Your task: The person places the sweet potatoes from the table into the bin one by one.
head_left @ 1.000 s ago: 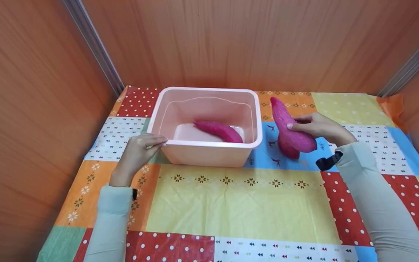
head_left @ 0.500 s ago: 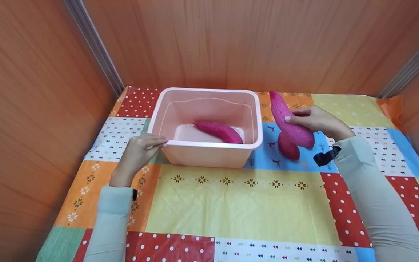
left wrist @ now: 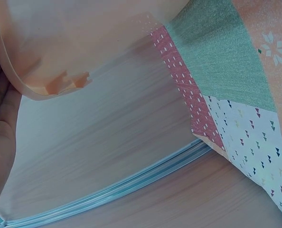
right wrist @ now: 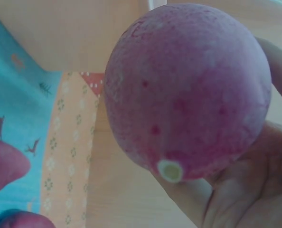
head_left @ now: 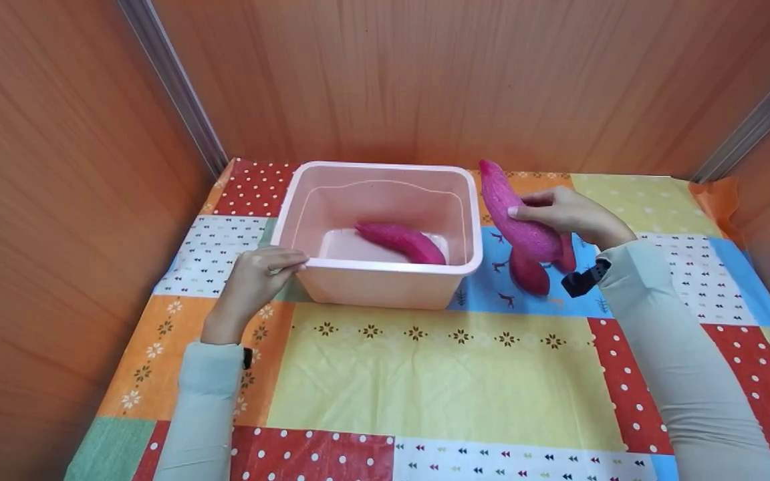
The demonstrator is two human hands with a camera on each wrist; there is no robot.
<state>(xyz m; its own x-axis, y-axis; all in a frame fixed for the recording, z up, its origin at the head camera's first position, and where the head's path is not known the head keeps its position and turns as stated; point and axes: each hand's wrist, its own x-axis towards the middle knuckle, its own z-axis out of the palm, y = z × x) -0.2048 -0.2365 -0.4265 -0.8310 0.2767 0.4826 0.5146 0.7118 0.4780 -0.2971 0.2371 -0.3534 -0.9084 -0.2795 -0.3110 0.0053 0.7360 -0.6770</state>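
1. Sweet potato [head_left: 522, 217] is up in the air just right of the bin [head_left: 371, 284], tilted, with its skinny tip pointing up and left in the head view and the fat end low and right.
2. Right hand [head_left: 572, 217] has it gripped, thumb on the near side. The right wrist view looks straight at the fat end, with a pale round spot and a few dark specks.
3. Left hand [head_left: 251, 280] is pinching the bin's rim at the near left corner.
4. Second potato [head_left: 404, 242] lies inside the bin, on the floor toward the right, kinda curved, thin end to the left.
5. Third potato [head_left: 529, 275] and fourth potato [head_left: 565, 254] are on a blue patch of the cloth [head_left: 438, 374], right of the bin. Both get partly covered by the held one from the head cam, but the right wrist view shows it well apart from them.
6. Bin's pale pink and sits upright on the patchwork cloth, wood-grain panels [head_left: 425, 80] around it.
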